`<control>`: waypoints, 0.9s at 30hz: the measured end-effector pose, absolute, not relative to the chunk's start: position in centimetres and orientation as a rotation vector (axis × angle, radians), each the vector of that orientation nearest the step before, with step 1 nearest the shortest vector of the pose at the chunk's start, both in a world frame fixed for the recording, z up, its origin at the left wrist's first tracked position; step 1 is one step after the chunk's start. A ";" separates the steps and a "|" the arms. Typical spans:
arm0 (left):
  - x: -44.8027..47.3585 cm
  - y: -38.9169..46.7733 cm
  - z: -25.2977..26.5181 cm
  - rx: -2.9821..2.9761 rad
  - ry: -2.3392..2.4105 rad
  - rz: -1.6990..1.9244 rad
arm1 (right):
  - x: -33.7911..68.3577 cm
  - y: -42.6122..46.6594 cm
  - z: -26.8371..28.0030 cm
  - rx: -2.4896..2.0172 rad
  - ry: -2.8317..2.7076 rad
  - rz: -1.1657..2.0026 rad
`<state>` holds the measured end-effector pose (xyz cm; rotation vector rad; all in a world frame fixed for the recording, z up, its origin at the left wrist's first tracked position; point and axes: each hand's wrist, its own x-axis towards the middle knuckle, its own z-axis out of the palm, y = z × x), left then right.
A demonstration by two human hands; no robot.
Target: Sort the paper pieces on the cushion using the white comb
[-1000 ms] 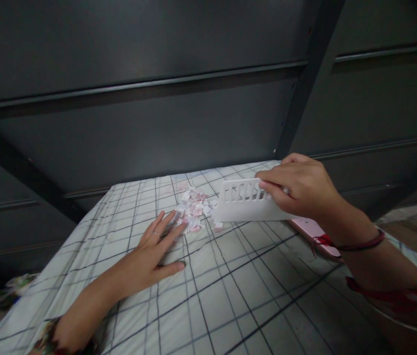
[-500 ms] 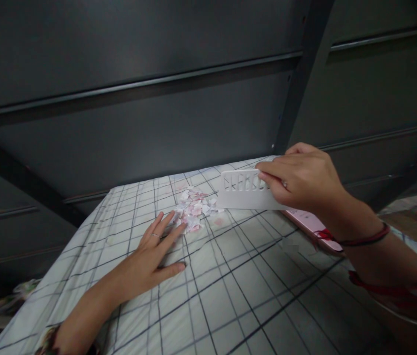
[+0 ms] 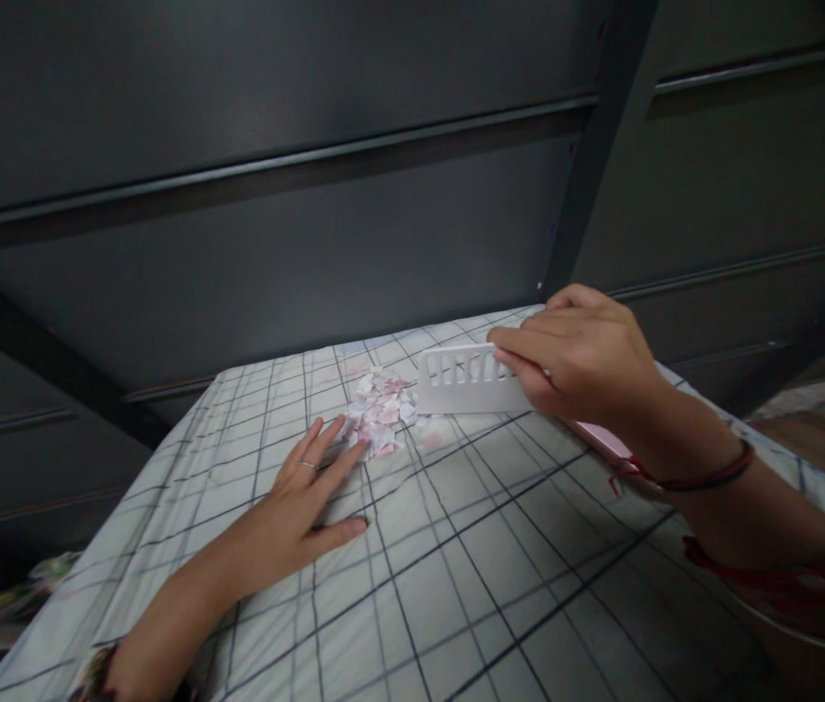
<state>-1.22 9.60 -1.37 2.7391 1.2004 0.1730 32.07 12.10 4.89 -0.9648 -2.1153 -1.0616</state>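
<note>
Checked cloth sheet (image 3: 456,585): soft, matt, lightly creased weave. Scraper (image 3: 460,382) in right hand (image 3: 580,356): white plastic, smooth, matt, slotted. Scraps (image 3: 381,414): torn paper, pink and white, dull. Wall panels (image 3: 273,195): dark metal, smooth, faint sheen. Pink object (image 3: 603,441): glossy plastic.

A home bedroom, seemingly: a bed covered by a white sheet with a dark grid pattern (image 3: 456,585) sits against a dark grey metal-framed wall panel (image 3: 273,244).

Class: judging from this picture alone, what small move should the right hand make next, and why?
Probably sweep the white slotted scraper in the right hand leftward: stray paper scraps lie by its edge, and the flat left hand blocks the pile's far side.
</note>
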 end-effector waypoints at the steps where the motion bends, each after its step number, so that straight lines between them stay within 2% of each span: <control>1: -1.2 9.6 -1.4 2.735 1.207 0.171 | 32.0 12.1 4.9 -0.966 -2.132 -1.060; 14: -1.1 9.6 -1.4 2.748 1.195 0.158 | 31.8 12.1 4.7 -0.993 -2.235 -0.948; 27: -1.1 9.7 -1.4 2.768 1.186 0.197 | 31.5 11.9 4.9 -0.802 -2.162 -1.009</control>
